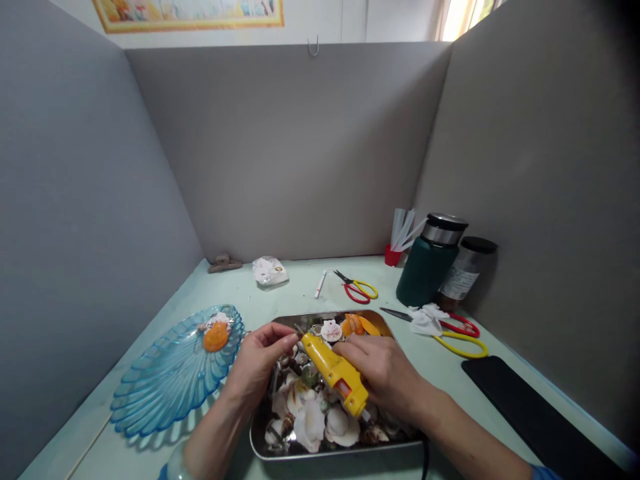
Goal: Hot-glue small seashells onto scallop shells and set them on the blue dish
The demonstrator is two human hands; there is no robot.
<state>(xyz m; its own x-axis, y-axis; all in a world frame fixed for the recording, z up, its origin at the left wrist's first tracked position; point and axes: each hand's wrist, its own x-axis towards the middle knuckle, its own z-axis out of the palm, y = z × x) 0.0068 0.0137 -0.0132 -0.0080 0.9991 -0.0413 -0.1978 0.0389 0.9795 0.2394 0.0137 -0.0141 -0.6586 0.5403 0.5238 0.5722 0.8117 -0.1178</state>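
A yellow hot glue gun (334, 370) is gripped in my right hand (387, 370), its nozzle pointing up and left over a metal tray (300, 456). My left hand (260, 357) is closed in a pinch by the nozzle tip; whatever lies between its fingertips is too small to make out. Beneath both hands, the tray holds many seashells (310, 423), mostly white, with some orange shell pieces (359, 325) at its far right. On a blue scalloped glass dish (165, 380), left of my left hand, sit an orange shell (215, 337) and small whitish pieces.
Small scissors (357, 288) and a white marker-like stick (321, 285) lie behind the tray. To the right are large scissors (463, 333) under a white tissue (428, 319), a green bottle (429, 263), a jar (465, 270), a red cup of glue sticks (393, 255) and a black slab (530, 407).
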